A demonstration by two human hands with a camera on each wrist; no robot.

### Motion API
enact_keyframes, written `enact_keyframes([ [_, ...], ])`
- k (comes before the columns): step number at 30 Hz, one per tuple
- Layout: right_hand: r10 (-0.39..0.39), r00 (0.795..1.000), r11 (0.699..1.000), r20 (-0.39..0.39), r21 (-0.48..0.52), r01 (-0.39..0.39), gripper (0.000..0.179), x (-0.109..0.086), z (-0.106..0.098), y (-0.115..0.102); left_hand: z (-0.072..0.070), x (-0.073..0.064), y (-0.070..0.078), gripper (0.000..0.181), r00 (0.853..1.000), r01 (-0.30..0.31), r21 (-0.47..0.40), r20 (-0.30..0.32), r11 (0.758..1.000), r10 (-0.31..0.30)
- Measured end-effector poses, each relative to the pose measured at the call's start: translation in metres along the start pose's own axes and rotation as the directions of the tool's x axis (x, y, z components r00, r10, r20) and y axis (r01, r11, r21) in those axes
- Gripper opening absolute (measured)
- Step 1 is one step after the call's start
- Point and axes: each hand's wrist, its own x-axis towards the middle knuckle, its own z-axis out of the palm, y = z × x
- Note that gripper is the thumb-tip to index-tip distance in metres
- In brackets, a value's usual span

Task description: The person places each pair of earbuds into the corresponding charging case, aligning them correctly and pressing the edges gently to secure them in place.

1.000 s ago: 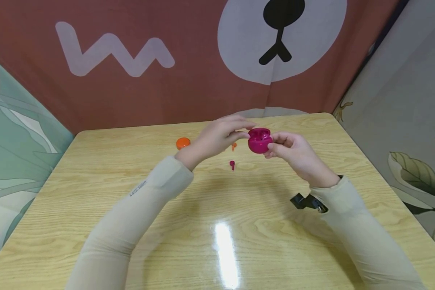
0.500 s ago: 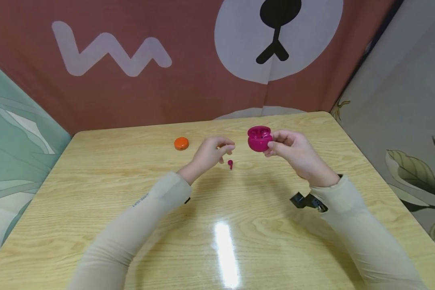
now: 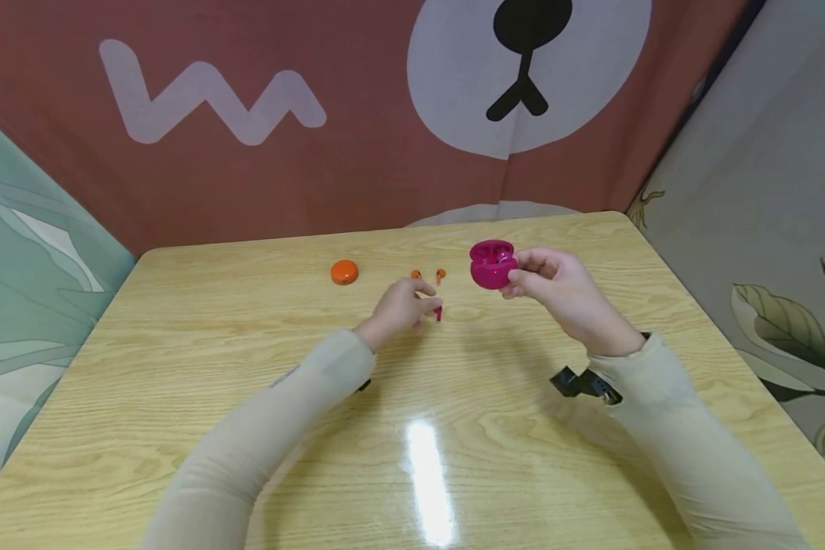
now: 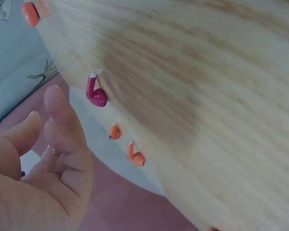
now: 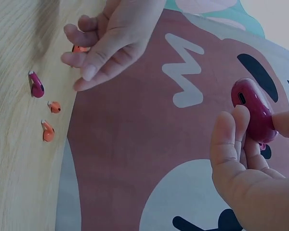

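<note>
The right hand (image 3: 560,294) grasps the magenta case (image 3: 493,273), thumb on one side and fingers on the other. The case is up off the counter (image 3: 522,428), right of the middle and towards the far edge; its lid stands raised, and a small dark slot (image 5: 241,98) shows on its shell. Whether anything sits in its hollows is too small to tell.

The left hand (image 3: 397,305) hangs over the counter with loosely bent fingers, released and holding nothing, the thumb apart from the index finger. Nearest to it is the magenta earbud (image 4: 96,96), lying on the counter around the middle of its width. In the head view the fingertips partly cover this earbud, but both wrist views show a gap between them.

Two orange earbuds, a left one (image 3: 415,273) and a right one (image 3: 441,275), lie side by side and apart, closer to the far edge than the magenta one. The orange case (image 3: 344,272) rests further left, its lid down, near the far edge and well in from the far left corner.

A bright reflection (image 3: 429,485) streaks the counter towards the near edge. Behind the far edge hangs a reddish-brown cloth (image 3: 364,176) with a pale zigzag and an animal's muzzle.
</note>
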Motion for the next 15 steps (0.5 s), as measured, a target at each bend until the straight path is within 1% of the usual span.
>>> enact_keyframes([
  [4,0.008,1.000,1.000,0.001,-0.005,-0.008,0.013,0.000,0.000,0.001,0.002,0.002,-0.001,0.032,0.997,0.073,-0.101,0.009,0.992,-0.072],
  [7,0.017,1.000,1.000,0.001,-0.017,-0.017,0.013,0.000,0.000,0.002,0.003,0.006,-0.003,0.030,0.993,0.121,-0.165,0.017,0.979,-0.120],
  [9,0.026,1.000,0.999,0.004,-0.022,-0.025,0.014,-0.001,0.000,0.002,0.003,0.008,-0.003,0.028,0.989,0.148,-0.191,0.025,0.970,-0.146],
  [12,0.036,0.999,0.999,0.007,-0.015,-0.036,0.014,-0.001,0.001,0.002,0.003,0.012,-0.003,0.024,0.983,0.182,-0.186,0.032,0.966,-0.179],
  [15,0.034,0.999,0.999,0.011,0.000,-0.034,0.014,0.000,0.001,0.004,0.004,0.015,-0.003,0.023,0.979,0.206,-0.147,0.029,0.968,-0.204],
])
